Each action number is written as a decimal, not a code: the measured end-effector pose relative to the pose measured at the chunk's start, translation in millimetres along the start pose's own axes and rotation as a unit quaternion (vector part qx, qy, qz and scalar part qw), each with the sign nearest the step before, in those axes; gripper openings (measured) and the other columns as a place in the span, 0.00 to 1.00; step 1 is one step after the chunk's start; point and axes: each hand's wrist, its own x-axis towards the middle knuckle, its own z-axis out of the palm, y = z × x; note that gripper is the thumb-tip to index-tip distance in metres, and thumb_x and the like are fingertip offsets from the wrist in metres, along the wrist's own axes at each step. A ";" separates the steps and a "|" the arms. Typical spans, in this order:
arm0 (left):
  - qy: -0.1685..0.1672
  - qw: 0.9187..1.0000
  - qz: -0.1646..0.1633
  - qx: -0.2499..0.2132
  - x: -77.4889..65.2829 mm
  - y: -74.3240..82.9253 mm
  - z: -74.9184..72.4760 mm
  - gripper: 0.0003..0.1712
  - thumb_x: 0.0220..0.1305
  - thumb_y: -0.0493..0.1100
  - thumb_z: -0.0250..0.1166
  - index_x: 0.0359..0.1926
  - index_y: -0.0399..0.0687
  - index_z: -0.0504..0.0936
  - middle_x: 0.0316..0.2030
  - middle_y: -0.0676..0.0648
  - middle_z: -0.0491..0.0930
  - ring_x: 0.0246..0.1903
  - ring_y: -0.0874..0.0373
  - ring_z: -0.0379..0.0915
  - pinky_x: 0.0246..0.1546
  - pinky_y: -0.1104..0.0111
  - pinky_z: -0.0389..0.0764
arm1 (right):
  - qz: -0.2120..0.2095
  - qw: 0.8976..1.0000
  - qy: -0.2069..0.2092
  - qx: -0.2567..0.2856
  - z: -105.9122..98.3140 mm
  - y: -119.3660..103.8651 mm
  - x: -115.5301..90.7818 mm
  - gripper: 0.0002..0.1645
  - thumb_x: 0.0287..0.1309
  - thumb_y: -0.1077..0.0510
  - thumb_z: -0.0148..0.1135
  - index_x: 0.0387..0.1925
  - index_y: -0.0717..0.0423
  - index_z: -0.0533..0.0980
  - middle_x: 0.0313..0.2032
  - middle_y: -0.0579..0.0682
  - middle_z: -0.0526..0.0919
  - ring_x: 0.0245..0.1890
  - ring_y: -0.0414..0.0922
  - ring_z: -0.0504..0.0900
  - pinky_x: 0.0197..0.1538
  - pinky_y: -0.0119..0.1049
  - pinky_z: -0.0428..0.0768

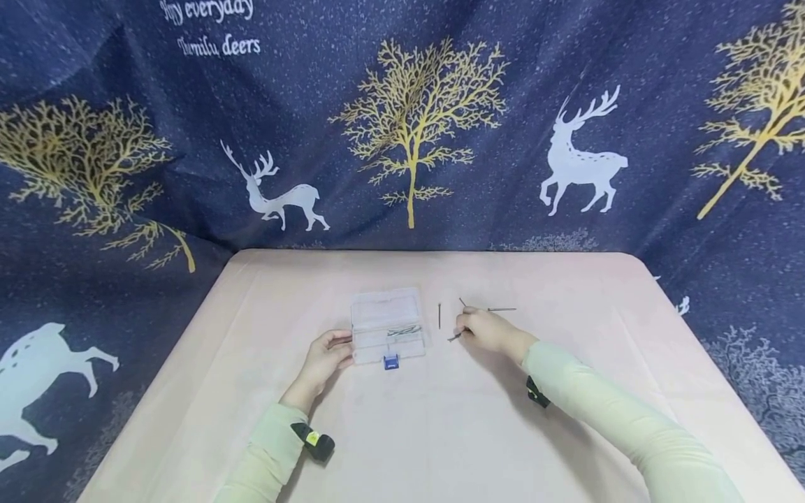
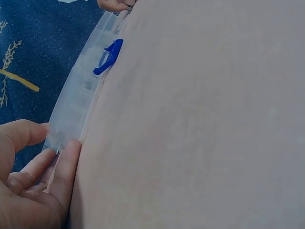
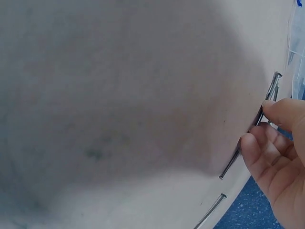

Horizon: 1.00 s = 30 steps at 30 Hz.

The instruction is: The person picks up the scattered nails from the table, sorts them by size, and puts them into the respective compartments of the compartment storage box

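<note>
A clear plastic box (image 1: 371, 349) lies with its lid (image 1: 385, 307) folded back and a blue latch (image 1: 391, 362) at its front. Several nails (image 1: 404, 330) lie inside it. My left hand (image 1: 323, 360) holds the box's left end, thumb and fingers on either side of the corner in the left wrist view. To the right of the box, my right hand (image 1: 487, 331) pinches a nail (image 3: 272, 86) low over the table, thumb against it. Another nail (image 3: 231, 162) shows by the fingertips, partly hidden by them.
Between the box and my right hand lies a single nail (image 1: 439, 316). Farther right, beyond the hand, is another nail (image 1: 502, 309). The pale tabletop (image 1: 440, 433) ends at a dark blue cloth (image 1: 478, 230) printed with deer and trees.
</note>
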 end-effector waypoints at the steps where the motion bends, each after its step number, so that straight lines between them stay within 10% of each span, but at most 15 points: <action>1: 0.001 1.000 -0.001 0.002 -0.1 0.0 0.1 0.22 0.63 0.30 0.55 0.58 0.30 0.68 0.56 0.29 0.70 0.54 0.40 0.72 0.48 0.65 0.84 | -0.003 1.000 -0.001 -0.002 0.0 -0.1 0.1 0.06 0.53 0.70 0.61 0.28 0.56 0.78 0.34 0.51 0.81 0.38 0.49 0.81 0.45 0.39 0.84; 30: 0.012 1.000 -0.009 -0.001 3.5 -1.9 -0.1 0.20 0.61 0.31 0.57 0.55 0.30 0.70 0.54 0.31 0.73 0.47 0.49 0.77 0.46 0.68 0.85 | -0.030 0.999 0.010 -0.021 5.6 8.1 -3.1 0.08 0.49 0.65 0.62 0.29 0.53 0.71 0.30 0.45 0.74 0.29 0.40 0.74 0.31 0.30 0.81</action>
